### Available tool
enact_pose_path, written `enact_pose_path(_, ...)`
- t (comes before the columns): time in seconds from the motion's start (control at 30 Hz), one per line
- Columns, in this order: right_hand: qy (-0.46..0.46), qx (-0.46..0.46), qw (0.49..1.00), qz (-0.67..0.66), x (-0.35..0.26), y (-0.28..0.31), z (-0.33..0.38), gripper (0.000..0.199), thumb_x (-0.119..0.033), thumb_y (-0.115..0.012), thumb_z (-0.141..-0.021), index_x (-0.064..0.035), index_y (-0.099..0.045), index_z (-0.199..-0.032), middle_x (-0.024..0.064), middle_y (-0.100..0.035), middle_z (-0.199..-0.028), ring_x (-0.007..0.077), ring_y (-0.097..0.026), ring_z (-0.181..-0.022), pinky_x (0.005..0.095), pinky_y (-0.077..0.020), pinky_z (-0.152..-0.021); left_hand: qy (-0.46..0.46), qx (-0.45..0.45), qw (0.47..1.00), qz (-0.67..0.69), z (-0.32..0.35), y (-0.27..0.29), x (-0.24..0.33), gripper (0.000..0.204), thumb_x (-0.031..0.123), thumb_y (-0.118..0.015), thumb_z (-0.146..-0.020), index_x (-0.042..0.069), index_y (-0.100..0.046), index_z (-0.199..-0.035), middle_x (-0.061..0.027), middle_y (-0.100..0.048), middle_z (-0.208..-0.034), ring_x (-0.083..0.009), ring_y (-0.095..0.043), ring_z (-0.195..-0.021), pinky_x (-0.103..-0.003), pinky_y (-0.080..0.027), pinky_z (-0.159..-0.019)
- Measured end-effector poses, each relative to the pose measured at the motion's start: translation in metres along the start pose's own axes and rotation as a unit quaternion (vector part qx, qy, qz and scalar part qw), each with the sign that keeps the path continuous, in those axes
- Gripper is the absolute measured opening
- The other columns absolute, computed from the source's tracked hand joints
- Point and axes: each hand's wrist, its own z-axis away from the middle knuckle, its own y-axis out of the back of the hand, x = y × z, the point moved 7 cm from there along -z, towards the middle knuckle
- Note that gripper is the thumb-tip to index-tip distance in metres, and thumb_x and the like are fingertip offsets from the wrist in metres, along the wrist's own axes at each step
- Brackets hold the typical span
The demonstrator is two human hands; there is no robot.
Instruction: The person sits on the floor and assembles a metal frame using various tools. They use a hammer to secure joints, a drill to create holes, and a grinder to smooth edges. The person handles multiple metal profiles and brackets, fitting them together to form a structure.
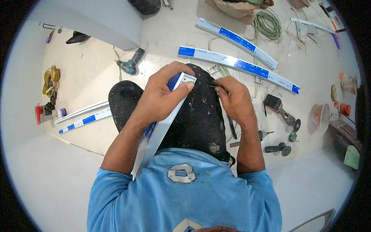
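My left hand (164, 91) is closed round the upper end of a long white profile (167, 124) with blue film on its side. The profile slants across my lap, its lower end against my shirt near the left elbow. A small whitish bracket (188, 78) sits at its upper end, with my thumb and fingers pressed on it. Over my right knee, a little apart from that end, my right hand (236, 99) is pinched closed. A thin, small thing shows at its fingertips, too fine to name.
Beyond my knees lie two blue-and-white profiles (235, 63) and a coiled green hose (268, 25). A cordless drill (131, 62) lies at the left. On the right are an angle grinder (278, 149), another power tool (280, 108) and a bucket (320, 115). More profiles (85, 121) rest left.
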Motion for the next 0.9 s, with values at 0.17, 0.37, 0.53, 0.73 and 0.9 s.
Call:
enact_pose_path(0.17, 0.075, 0.09, 0.984, 0.133, -0.035, 0.021, 0.016, 0.012, -0.001, -0.074, -0.092, -0.0028, -0.079, -0.103, 0.0157, -0.073, -0.095, 0.0334, -0.074, -0.087, 0.0431, -0.0583, -0.079, 0.005, -0.003, 1.0, 0.008, 0.004, -0.002, -0.004, 0.026, 0.014, -0.07, -0.1, 0.004, -0.069, -0.124, -0.0091, -0.071, -0.12, -0.016, -0.063, -0.116, -0.034, -0.047, -0.107)
enact_pose_path(0.37, 0.053, 0.145, 0.964, -0.217, -0.073, 0.029, 0.011, 0.014, 0.005, -0.075, -0.092, 0.0009, -0.08, -0.104, 0.0104, -0.076, -0.099, 0.0176, -0.07, -0.09, 0.0308, -0.0543, -0.081, -0.019, 0.002, 1.0, -0.01, 0.001, -0.004, -0.002, 0.024, 0.014, -0.071, -0.1, 0.002, -0.069, -0.12, -0.0114, -0.074, -0.118, -0.019, -0.065, -0.117, -0.036, -0.049, -0.107)
enact_pose_path(0.53, 0.142, 0.149, 0.952, -0.226, -0.101, 0.014, 0.001, 0.011, 0.007, -0.074, -0.093, 0.0032, -0.079, -0.102, 0.0131, -0.077, -0.102, 0.0204, -0.072, -0.096, 0.0319, -0.0554, -0.085, -0.042, 0.011, 0.999, -0.004, 0.001, -0.004, -0.007, 0.025, 0.015, -0.071, -0.1, 0.002, -0.068, -0.12, -0.0119, -0.074, -0.114, -0.0197, -0.066, -0.115, -0.036, -0.049, -0.106)
enact_pose_path(0.73, 0.127, 0.181, 0.962, -0.163, -0.098, 0.007, 0.004, 0.012, 0.005, -0.071, -0.098, 0.0039, -0.077, -0.108, 0.0106, -0.076, -0.104, 0.0165, -0.07, -0.092, 0.03, -0.0537, -0.082, -0.019, 0.011, 1.0, -0.02, 0.003, -0.002, -0.011, 0.026, 0.018, -0.073, -0.101, 0.003, -0.068, -0.121, -0.0121, -0.075, -0.115, -0.0203, -0.067, -0.114, -0.037, -0.051, -0.105)
enact_pose_path(0.9, 0.167, 0.17, 0.96, -0.15, -0.102, 0.006, 0.002, 0.012, 0.006, -0.071, -0.099, 0.0029, -0.077, -0.108, 0.0113, -0.076, -0.105, 0.0163, -0.07, -0.094, 0.0298, -0.0538, -0.083, -0.016, 0.005, 1.0, -0.009, 0.003, -0.002, -0.011, 0.026, 0.019, -0.074, -0.101, 0.003, -0.069, -0.122, -0.0123, -0.075, -0.115, -0.0208, -0.068, -0.112, -0.038, -0.052, -0.104)
